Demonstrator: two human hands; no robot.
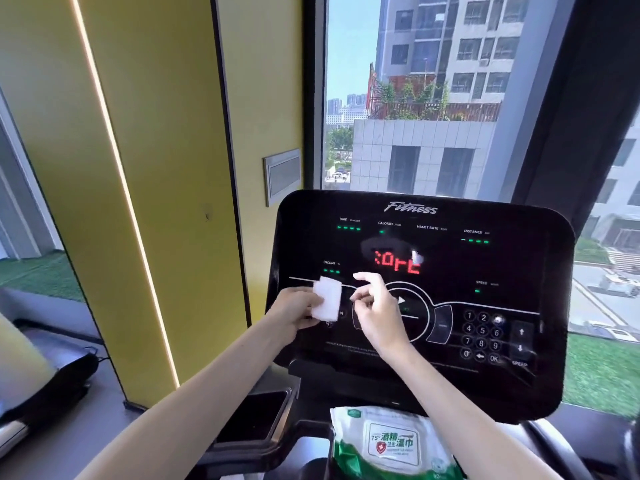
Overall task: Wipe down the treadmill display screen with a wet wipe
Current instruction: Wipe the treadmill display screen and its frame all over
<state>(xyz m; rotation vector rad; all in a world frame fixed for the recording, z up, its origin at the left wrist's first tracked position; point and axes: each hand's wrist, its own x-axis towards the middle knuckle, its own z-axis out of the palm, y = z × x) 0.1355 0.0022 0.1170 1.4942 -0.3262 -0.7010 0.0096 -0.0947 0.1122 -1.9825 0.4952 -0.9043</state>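
- Nearest, a green-and-white wipe packet (391, 445) lies below the display screen (485, 265), between the two forearms.
- Far left stands a yellow wall panel (166, 168) with a lit strip (114, 161) running down it.
- Next, the left hand (296, 311) is raised before the lower-left part of the console. Its grip is clamped on a folded white wet wipe (326, 299), pinched along its lower left edge.
- That wipe stands upright just under the "INCLINE" label. Whether it touches the glass cannot be told.
- Just beside it, the right hand (375, 313) hangs over the round start button. Its grip is apart: index finger lifted, the others loosely bent, holding nothing.
- Glossy and black, the console shows red digits (398, 263) at centre and a number keypad (482, 336) at lower right.
- Behind it, a window (415, 98) looks onto apartment blocks.
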